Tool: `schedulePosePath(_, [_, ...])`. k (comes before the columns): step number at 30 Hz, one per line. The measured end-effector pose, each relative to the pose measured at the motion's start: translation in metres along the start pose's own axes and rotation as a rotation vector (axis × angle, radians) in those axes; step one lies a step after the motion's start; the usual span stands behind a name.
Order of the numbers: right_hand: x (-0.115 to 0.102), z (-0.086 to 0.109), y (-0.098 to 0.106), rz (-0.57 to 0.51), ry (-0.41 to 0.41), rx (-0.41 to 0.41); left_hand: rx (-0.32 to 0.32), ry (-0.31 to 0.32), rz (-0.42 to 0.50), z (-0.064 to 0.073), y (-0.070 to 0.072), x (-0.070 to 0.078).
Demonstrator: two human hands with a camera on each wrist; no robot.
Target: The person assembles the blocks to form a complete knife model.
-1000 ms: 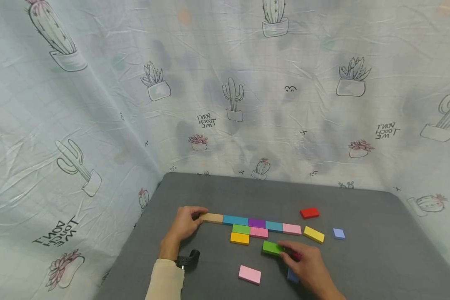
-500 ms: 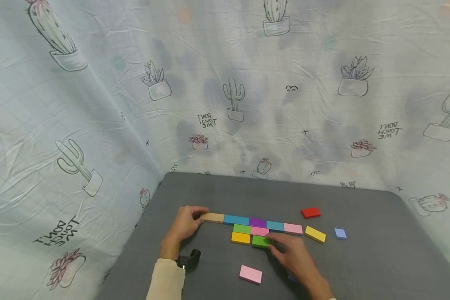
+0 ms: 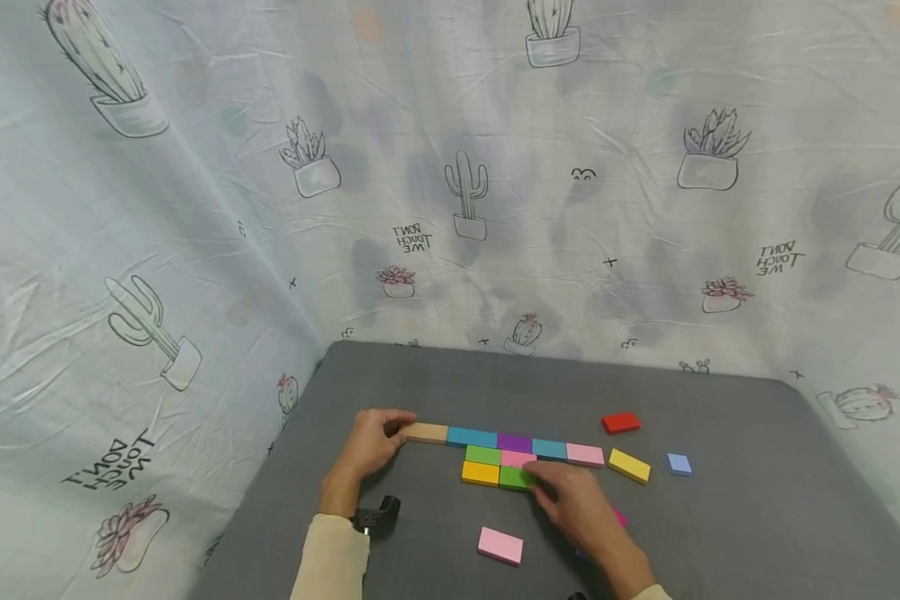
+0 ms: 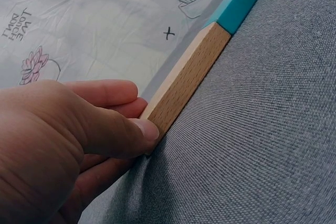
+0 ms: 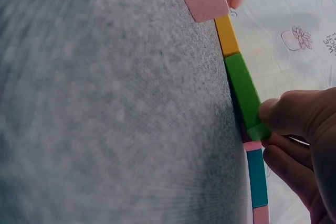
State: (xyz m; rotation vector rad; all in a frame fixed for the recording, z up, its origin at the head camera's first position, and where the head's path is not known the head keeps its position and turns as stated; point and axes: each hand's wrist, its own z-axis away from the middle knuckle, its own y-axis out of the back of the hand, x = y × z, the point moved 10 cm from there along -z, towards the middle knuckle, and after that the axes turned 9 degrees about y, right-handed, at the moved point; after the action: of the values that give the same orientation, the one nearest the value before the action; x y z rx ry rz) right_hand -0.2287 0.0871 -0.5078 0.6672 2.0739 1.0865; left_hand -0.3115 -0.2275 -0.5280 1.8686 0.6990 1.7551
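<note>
In the head view, a back row of flat blocks runs from a tan wooden block (image 3: 427,432) through a blue block (image 3: 472,437), a purple block (image 3: 514,442) and a teal block (image 3: 549,448) to a pink block (image 3: 585,454). My left hand (image 3: 370,446) pinches the tan block's left end between thumb and fingers. In front of that row lie a light green block (image 3: 483,454) and a second pink block (image 3: 517,459). Nearest me, a yellow-orange block (image 3: 481,473) meets a green block (image 5: 243,85), whose right end my right hand (image 3: 579,498) pinches.
Loose on the grey table (image 3: 420,533) are a light pink block (image 3: 500,547), a red block (image 3: 620,423), a yellow block (image 3: 629,466) and a small pale blue block (image 3: 678,464). A magenta block (image 3: 620,517) shows partly behind my right hand. A cactus-print cloth (image 3: 540,267) hangs behind.
My right hand has carried the green block leftward until it sits against the yellow-orange block, below the second pink one. My left hand has stayed at the tan block's end.
</note>
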Motion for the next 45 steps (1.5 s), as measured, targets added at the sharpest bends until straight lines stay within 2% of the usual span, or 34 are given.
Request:
schedulePosePath(7, [-0.004, -0.003, 0.001, 0.029, 0.003, 0.008, 0.004, 0.013, 0.007, 0.0, 0.0, -0.001])
schedulePosePath(16, [0.003, -0.006, -0.005, 0.041, -0.075, -0.017, 0.011, 0.015, 0.005, -0.001, 0.0, -0.001])
schedulePosePath(21, [0.004, -0.008, -0.006, 0.028, -0.09, -0.024, 0.011, 0.014, 0.009, -0.002, 0.001, -0.001])
schedulePosePath(24, [0.003, -0.008, -0.004, 0.027, -0.072, -0.008, 0.008, 0.005, 0.003, -0.001, 0.001, -0.002])
schedulePosePath(28, [0.001, 0.002, 0.003, 0.003, -0.043, 0.057, 0.003, -0.013, -0.007, -0.001, -0.001, -0.001])
schedulePosePath(30, [0.005, 0.01, 0.007, -0.043, -0.079, 0.085, -0.001, -0.013, -0.007, -0.001, -0.001, -0.001])
schedulePosePath(35, [0.02, 0.037, 0.017, -0.229, -0.258, 0.123, -0.007, -0.018, 0.0, -0.003, -0.002, 0.001])
schedulePosePath(37, [0.023, 0.047, 0.022, -0.296, -0.305, 0.137, -0.007, -0.02, 0.005, -0.003, -0.001, 0.001])
schedulePosePath(41, [0.027, 0.066, 0.03, -0.358, -0.376, 0.146, -0.001, -0.016, 0.003, -0.002, -0.001, 0.0])
schedulePosePath(45, [0.031, 0.087, 0.032, -0.387, -0.473, 0.106, 0.002, -0.007, -0.003, -0.001, -0.001, -0.002])
